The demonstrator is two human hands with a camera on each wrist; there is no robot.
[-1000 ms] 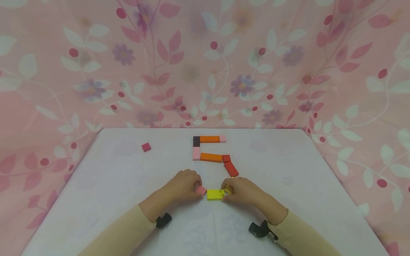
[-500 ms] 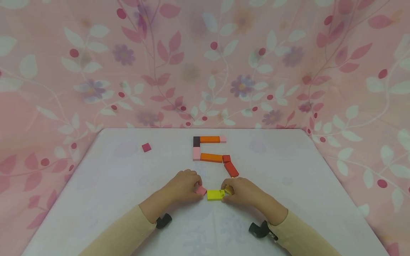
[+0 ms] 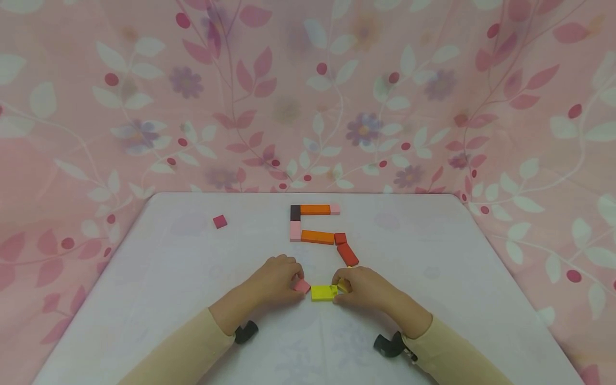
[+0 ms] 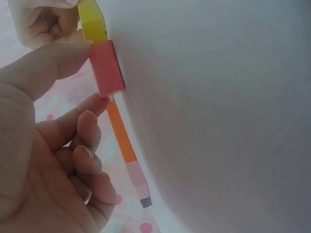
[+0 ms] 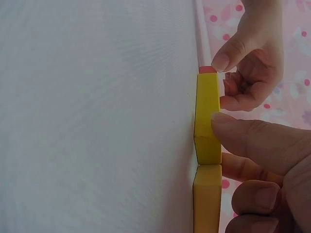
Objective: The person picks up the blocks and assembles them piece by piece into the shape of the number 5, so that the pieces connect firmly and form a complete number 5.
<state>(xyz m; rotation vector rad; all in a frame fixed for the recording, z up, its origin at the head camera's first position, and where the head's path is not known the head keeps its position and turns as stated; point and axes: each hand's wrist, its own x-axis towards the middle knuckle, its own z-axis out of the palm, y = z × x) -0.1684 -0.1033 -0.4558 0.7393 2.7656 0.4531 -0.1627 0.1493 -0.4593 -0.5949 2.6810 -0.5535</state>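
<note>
My left hand [image 3: 276, 280] pinches a coral-pink block [image 4: 108, 70] between thumb and index finger on the white tabletop. Its right corner meets the left end of a bright yellow block [image 3: 321, 293]. My right hand [image 3: 368, 289] holds that yellow block near its right end, thumb on the near side and index finger on the far side. A paler orange-yellow block [image 5: 207, 201] abuts the yellow one in the right wrist view; in the head view the right hand covers most of it. The left hand's other fingers are curled loosely in the left wrist view.
Farther back lie a dark block [image 3: 295, 213], a light pink block [image 3: 295, 231], two orange blocks, a small pale pink block [image 3: 334, 209], a small red block [image 3: 340, 238] and a longer red block [image 3: 347, 254]. A lone crimson block [image 3: 220, 221] sits at the left.
</note>
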